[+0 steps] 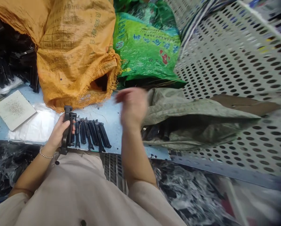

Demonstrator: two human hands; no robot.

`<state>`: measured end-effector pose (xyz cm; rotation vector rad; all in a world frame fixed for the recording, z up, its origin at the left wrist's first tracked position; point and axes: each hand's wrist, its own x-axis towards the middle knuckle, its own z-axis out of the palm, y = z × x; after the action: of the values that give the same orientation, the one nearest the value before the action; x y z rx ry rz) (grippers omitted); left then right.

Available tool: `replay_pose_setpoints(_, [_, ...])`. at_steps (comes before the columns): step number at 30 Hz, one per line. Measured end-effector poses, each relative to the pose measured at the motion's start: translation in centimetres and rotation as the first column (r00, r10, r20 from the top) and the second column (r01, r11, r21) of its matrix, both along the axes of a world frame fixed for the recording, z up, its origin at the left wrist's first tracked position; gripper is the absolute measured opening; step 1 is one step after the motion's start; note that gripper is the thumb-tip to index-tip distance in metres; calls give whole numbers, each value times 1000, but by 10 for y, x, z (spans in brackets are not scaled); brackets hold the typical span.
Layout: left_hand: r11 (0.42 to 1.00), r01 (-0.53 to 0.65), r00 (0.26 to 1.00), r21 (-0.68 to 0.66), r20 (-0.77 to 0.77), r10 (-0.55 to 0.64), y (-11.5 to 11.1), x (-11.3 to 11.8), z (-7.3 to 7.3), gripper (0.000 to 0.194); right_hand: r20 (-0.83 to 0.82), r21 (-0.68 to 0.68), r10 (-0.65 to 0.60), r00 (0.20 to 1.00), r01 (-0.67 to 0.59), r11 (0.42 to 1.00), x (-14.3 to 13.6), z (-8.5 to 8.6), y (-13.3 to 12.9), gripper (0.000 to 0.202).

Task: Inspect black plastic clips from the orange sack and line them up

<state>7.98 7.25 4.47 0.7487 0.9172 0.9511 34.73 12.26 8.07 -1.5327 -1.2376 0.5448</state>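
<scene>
My left hand (59, 130) is closed round a long black plastic part (66, 128), held upright near the table's front edge. Just right of it, a row of several similar black parts (91, 133) lies side by side on the light blue tabletop (114, 125). My right hand (134, 105), smeared by motion, is over the table between that row and a grey-green sack (197, 110); its fingers cannot be made out. Dark pieces show inside the sack's open mouth.
An orange woven sack (76, 56) and a green printed bag (147, 47) stand at the back. A white square block (15, 110) and white plastic bags (37, 124) lie at the left. Perforated grey panels (234, 56) rise on the right.
</scene>
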Motion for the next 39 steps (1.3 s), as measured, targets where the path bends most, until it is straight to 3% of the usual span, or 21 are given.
replay_pose_setpoints(1, [1000,31,999,3,-10,-31,-1,4,1,45,77,-78,306,949,-301,951,-25,-9,-10,40])
replay_pose_setpoints(2, [998,58,998,5,-24,-58,-1,8,2,47,157,-138,488,859,-470,872,-47,-18,-17,40])
replay_pose_setpoints(4, [996,91,993,24,-72,-89,-3,12,2,50,180,-181,574,799,-547,817,-80,-36,-23,44])
replay_pose_setpoints(5, [995,84,991,48,-107,-78,-3,13,1,52,115,-188,571,813,-547,816,-91,-43,-23,46])
replay_pose_setpoints(7, [993,38,984,113,-177,-18,-1,14,-2,59,-159,-212,551,819,-573,791,-100,-53,-21,51])
replay_pose_setpoints(9, [988,-11,977,153,-209,43,4,12,-5,63,-409,-232,547,730,-663,712,-99,-55,-19,56])
replay_pose_setpoints(10, [988,-35,976,151,-208,66,7,10,-6,61,-452,-235,568,688,-706,668,-98,-54,-21,58])
replay_pose_setpoints(11, [989,-60,976,136,-200,87,11,8,-6,56,-425,-239,619,660,-742,627,-96,-52,-25,59])
replay_pose_setpoints(13, [989,-117,974,92,-185,132,17,4,-5,45,-180,-259,751,636,-767,587,-96,-48,-37,57])
replay_pose_setpoints(15, [988,-141,976,55,-161,148,20,2,-2,39,144,-276,806,574,-759,589,-99,-48,-54,50])
replay_pose_setpoints(17, [989,-137,981,47,-128,142,20,2,-2,38,322,-283,786,527,-739,611,-105,-52,-69,43])
replay_pose_setpoints(21, [974,-178,957,138,-208,204,13,-6,-16,47,275,-379,809,520,-714,588,-105,-67,-83,35])
replay_pose_setpoints(23, [977,-148,931,153,-311,189,11,-15,-31,59,315,-425,766,560,-639,642,-94,-75,-84,31])
replay_pose_setpoints(25, [991,-101,913,87,-389,127,9,-24,-47,68,413,-435,648,640,-486,758,-76,-83,-82,24])
replay_pose_setpoints(27, [997,-75,920,-25,-388,59,7,-29,-62,69,455,-421,549,701,-374,826,-58,-89,-77,20])
replay_pose_setpoints(30, [990,-80,954,-118,-298,42,2,-28,-72,62,483,-351,486,728,-348,869,-44,-94,-64,27])
replay_pose_setpoints(33, [986,-112,963,-123,-259,77,0,-24,-71,57,623,-364,470,625,-300,882,-51,-93,-45,35])
replay_pose_setpoints(36, [978,-147,964,-151,-243,108,-1,-27,-67,56,647,-463,566,510,-327,824,-53,-91,-21,24])
replay_pose_setpoints(37, [973,-162,965,-163,-234,121,-1,-30,-67,55,627,-440,560,541,-347,828,-48,-89,-12,24])
replay_pose_setpoints(39, [960,-198,966,-199,-205,157,-2,-39,-68,51,578,-296,422,699,-303,906,-26,-81,4,32])
